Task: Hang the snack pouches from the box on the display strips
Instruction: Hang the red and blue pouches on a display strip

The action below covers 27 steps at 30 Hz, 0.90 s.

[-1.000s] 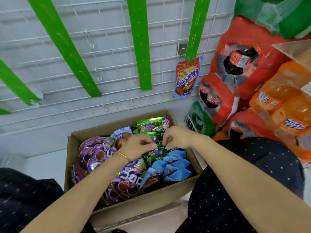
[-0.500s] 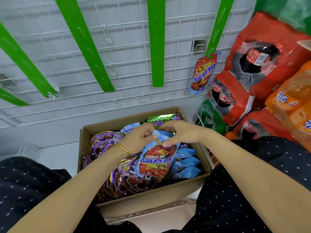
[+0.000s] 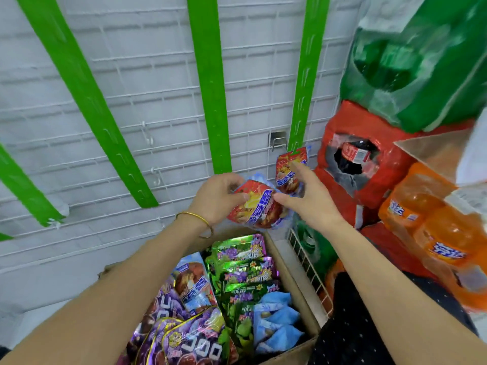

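red pouch (image 3: 257, 206) between both hands (image 3: 216, 198) (image 3: 312, 204)

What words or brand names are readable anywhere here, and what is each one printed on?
"コロロ": purple pouch in the box.
"OE": green pouch; the rest of its print is too small.
"芬达", probably: orange bottle label, slightly blurred.
Blue band on the held red pouch: blurred, unreadable.
Hanging red pouch and cola bottle label: blurred, unreadable.
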Tool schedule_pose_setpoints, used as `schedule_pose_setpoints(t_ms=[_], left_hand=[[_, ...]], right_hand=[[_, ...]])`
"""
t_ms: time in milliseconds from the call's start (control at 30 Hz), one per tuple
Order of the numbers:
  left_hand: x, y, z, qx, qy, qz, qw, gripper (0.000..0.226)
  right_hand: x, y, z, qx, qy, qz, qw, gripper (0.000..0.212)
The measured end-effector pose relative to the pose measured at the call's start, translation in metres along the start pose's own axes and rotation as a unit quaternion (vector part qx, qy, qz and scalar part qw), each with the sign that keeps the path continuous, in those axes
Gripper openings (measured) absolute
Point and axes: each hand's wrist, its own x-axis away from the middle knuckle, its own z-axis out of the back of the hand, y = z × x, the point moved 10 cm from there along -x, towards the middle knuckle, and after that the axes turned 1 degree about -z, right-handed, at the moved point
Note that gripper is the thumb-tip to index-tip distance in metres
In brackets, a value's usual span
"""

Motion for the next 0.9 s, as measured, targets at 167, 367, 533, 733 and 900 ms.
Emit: schedule_pose_setpoints(t_ms=[167,367,533,733,900], left_hand=[[-0.052,0.056,-0.025,-0.079,-0.036,-0.078,0.993,0.01],[-0.111,0.083,-0.011,0.067,0.1,-0.029,0.992,0.034],[-0.139,0.094,-0.019,0.019,0.141,-0.022,0.99,0.031],[-0.156,0.094,-0.031,0.01,0.125,0.033,0.992,0.034],[-0.158,0.097,-0.034,0.02,0.11,0.023,0.993,0.038]], right_hand=[[-0.016,-0.017,0.012,-0.11,-0.012,0.022,0.994,0.019],[-0.037,0.005,0.061,-0.117,0.083,-0.018,0.99,0.007],[-0.042,-0.004,0.083,-0.117,0.178,0.03,0.976,0.031],[-0.042,-0.025,0.085,-0.042,0.199,0.096,0.974,0.017],[-0.044,-0.017,0.09,-0.051,0.225,0.083,0.97,0.011]])
